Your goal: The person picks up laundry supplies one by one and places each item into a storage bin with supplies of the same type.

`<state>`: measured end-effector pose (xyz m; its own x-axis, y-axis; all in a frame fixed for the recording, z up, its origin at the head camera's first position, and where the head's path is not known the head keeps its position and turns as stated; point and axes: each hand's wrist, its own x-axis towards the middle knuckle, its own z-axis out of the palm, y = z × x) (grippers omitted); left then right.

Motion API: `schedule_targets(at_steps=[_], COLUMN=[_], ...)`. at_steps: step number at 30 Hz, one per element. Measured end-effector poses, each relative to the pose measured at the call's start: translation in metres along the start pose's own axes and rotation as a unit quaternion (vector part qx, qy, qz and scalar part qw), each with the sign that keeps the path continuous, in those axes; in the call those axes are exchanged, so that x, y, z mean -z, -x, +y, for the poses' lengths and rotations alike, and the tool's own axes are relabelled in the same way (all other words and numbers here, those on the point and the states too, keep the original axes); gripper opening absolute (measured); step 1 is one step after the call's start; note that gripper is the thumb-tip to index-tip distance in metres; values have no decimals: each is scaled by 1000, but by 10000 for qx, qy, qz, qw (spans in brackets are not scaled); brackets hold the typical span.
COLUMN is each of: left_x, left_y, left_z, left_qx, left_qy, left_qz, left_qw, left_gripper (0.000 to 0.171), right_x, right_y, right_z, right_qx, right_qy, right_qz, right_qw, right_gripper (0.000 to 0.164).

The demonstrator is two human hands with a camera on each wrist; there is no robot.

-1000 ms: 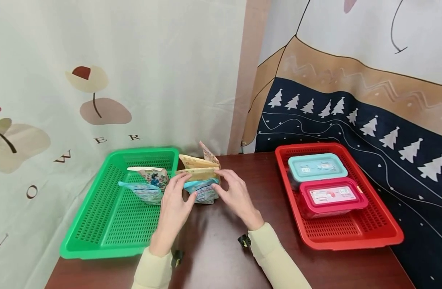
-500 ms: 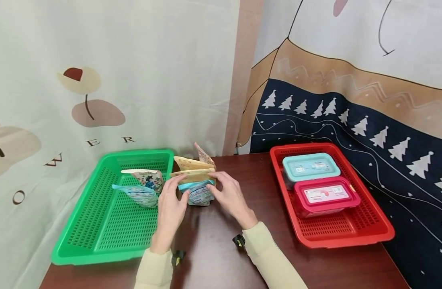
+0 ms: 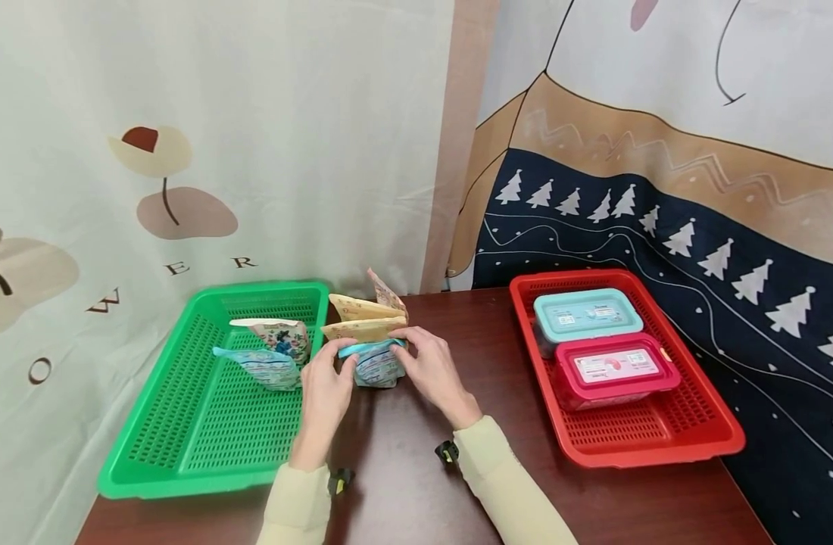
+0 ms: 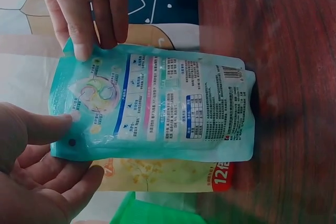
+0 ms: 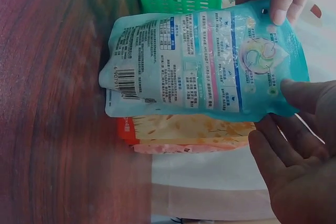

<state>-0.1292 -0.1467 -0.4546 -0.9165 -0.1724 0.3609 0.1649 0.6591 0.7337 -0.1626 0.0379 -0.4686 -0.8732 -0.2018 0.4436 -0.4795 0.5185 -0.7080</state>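
A blue stand-up pouch (image 3: 379, 366), printed with small text, a barcode and a picture of a swirled pod, stands upright on the dark wooden table. My left hand (image 3: 326, 390) pinches its upper left corner, thumb in front and fingers behind. At the upper right corner my right hand (image 3: 438, 374) pinches it the same way. Close behind stand two yellow pouches (image 3: 365, 328), and at the back of the row rises a pink patterned pouch (image 3: 388, 292). In the left wrist view the blue pouch (image 4: 173, 106) covers most of a yellow pouch (image 4: 163, 177).
Left of the row, a green basket (image 3: 140, 412) holds a blue pouch (image 3: 269, 371) and a floral pouch (image 3: 290, 342). To the right, a red basket (image 3: 549, 401) holds a light-blue lidded box (image 3: 587, 314) and a magenta lidded box (image 3: 617, 369). A curtain (image 3: 321, 151) hangs behind.
The head view has shifted slightly. Both hands stay at the blue pouch's top corners; the left fingers have drawn slightly down and away from the yellow pouch's edge.
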Motion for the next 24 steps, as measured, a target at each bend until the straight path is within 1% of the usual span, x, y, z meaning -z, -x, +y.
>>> schedule_targets(at_steps=[3, 7, 14, 20, 24], left_x=[-2, -3, 0, 8, 16], left_y=[-1, -1, 0, 0, 0], left_z=[-1, -1, 4, 8, 10], left_qx=[-89, -97, -54, -287, -364], left_qy=[16, 22, 95, 316, 801], left_qz=[117, 251, 444, 394, 235], left_qw=[9999, 9996, 9990, 9983, 9958], left_gripper=[18, 14, 10, 10, 10], right_x=[0, 0, 3, 9, 14], right_y=[-1, -1, 3, 6, 7], right_z=[0, -1, -4, -10, -17], right_qx=[68, 113, 89, 112, 94], right_qy=[106, 188, 65, -154, -330], right_qz=[144, 259, 323, 444, 500], right_qw=[9998, 9994, 9994, 9988, 9982], right_gripper=[13, 10, 9, 9, 9])
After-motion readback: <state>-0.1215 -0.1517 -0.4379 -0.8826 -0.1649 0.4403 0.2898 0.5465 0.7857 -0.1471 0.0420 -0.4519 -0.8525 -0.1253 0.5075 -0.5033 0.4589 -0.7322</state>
